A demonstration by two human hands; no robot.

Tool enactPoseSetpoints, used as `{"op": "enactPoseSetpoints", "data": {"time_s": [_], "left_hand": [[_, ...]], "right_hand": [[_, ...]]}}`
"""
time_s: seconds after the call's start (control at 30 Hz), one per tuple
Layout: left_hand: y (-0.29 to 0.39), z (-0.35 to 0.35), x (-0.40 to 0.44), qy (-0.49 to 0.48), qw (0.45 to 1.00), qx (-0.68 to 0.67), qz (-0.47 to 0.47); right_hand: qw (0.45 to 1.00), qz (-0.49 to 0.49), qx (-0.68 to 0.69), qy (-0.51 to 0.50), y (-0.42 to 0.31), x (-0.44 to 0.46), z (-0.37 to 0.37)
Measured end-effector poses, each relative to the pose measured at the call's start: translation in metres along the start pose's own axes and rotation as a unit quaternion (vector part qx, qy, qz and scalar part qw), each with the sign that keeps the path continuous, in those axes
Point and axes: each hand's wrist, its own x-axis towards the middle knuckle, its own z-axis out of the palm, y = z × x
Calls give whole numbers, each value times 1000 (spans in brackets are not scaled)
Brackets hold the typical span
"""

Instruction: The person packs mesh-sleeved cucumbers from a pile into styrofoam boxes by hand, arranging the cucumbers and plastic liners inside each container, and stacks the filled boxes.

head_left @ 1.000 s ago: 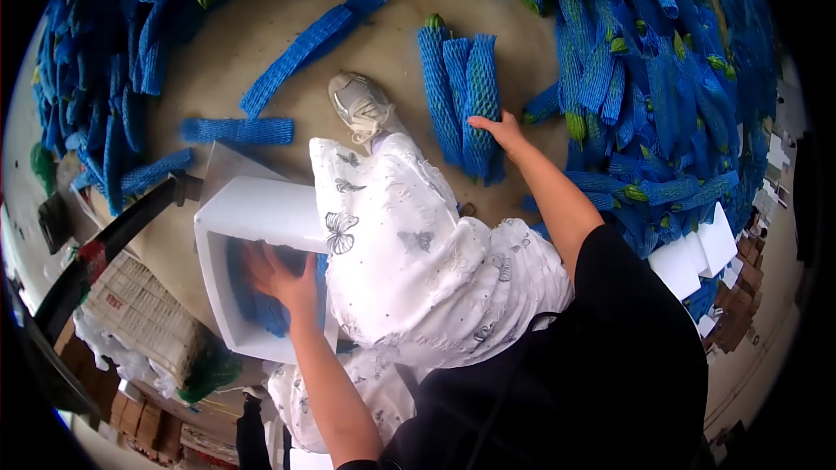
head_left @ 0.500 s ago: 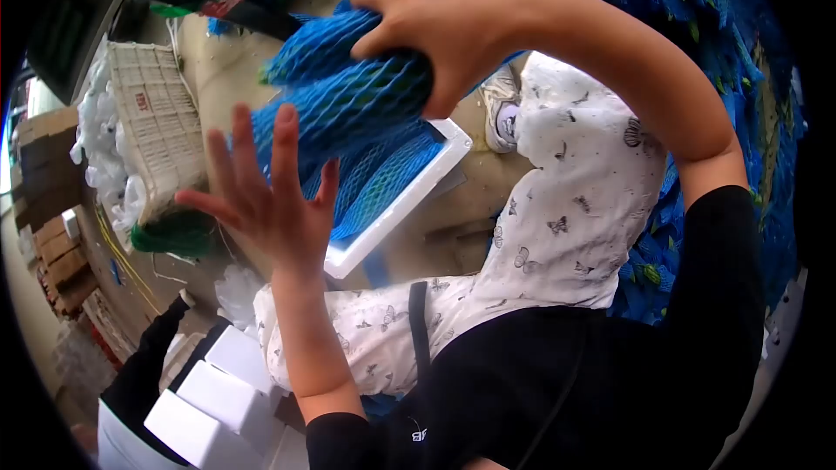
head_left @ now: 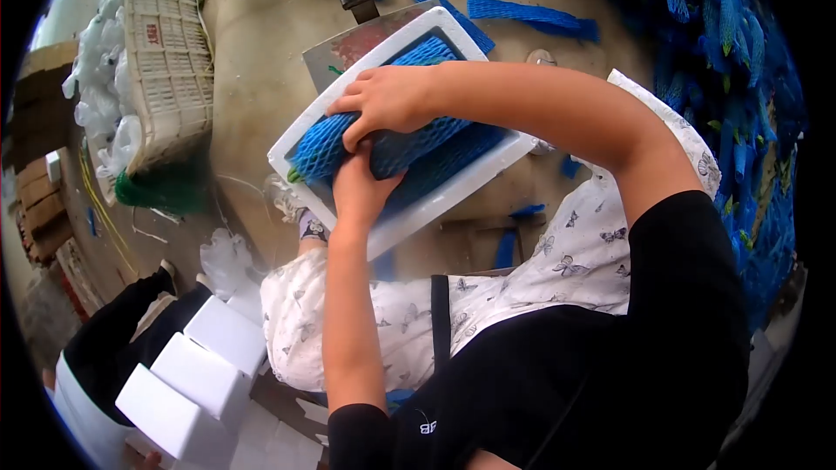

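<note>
A white foam box [head_left: 453,200] stands tilted in the view before me, with several pieces of green produce in blue foam net sleeves in it. My right hand [head_left: 392,100] reaches over the box and its fingers curl on a net-sleeved piece of produce [head_left: 318,148]. Against the near side of the same bundle is my left hand [head_left: 361,191], thumb pointing right along the netting, its other fingers mostly hidden. A green tip pokes out of the sleeve at the left end.
Loose blue net sleeves [head_left: 531,13] lie on the floor beyond the box. At left is a white plastic crate [head_left: 170,61] with clear bags beside it. Blue-sleeved produce [head_left: 727,26] is heaped on the right. White boxes [head_left: 196,374] are stacked lower left, near another person's legs [head_left: 113,322].
Both hands have come down into the foam box with the blue-sleeved produce, which was held above it. My left hand, earlier spread, now presses on the bundle. The view has shifted.
</note>
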Motion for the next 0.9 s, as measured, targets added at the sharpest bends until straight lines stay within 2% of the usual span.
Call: {"op": "enactPoseSetpoints", "data": {"time_s": [0.03,0.07,0.1,0.13,0.2,0.27,0.33,0.37,0.4,0.47,0.5,0.53,0.57,0.6,0.63,0.67,0.7,0.73,0.77,0.8,0.83,0.87,0.9], "left_hand": [[-3,9,-1,46,996,58,56],[-6,18,-6,88,984,115,109],[-3,25,-13,125,980,127,94],[-3,28,-19,122,980,127,90],[1,27,-33,200,976,81,5],[12,16,-34,200,971,132,-20],[28,8,-13,169,950,243,98],[19,12,0,102,963,213,133],[24,5,3,106,951,258,130],[24,2,5,131,953,226,154],[20,2,6,158,947,221,169],[19,10,6,188,945,219,157],[21,17,5,192,941,236,148],[24,20,5,183,942,250,131],[23,23,4,192,936,263,135],[24,26,2,191,938,261,127],[25,25,2,186,937,269,122],[26,25,1,179,937,278,115],[27,24,1,175,935,284,118],[27,24,3,177,936,279,120],[28,25,2,178,937,274,120],[28,26,1,175,937,280,116],[28,26,0,171,936,286,115]], "right_hand": [[999,-20,2,44,13,-15,18],[999,-18,5,44,15,-27,19],[999,34,25,-9,16,-39,18],[994,84,44,-60,14,-44,12],[976,167,78,-116,13,-45,0],[977,175,74,-99,6,-42,0],[998,6,-18,63,0,-52,-11],[997,55,52,32,-9,-63,-47],[987,112,118,-2,-13,-82,-91],[962,186,140,145,1,-149,-125],[922,226,184,256,17,-196,-119],[872,281,72,394,33,-253,-91],[775,441,-39,452,35,-306,-60],[654,598,-94,454,26,-352,-17],[567,705,-116,409,16,-389,35],[452,839,0,304,-5,-418,94],[330,900,80,272,-25,-430,152],[240,922,193,233,-50,-420,179],[315,926,85,191,-70,-406,233],[385,915,62,99,-81,-377,240],[338,892,236,185,-76,-360,236],[337,909,104,222,-72,-346,270],[285,918,116,249,-65,-344,272]]}}
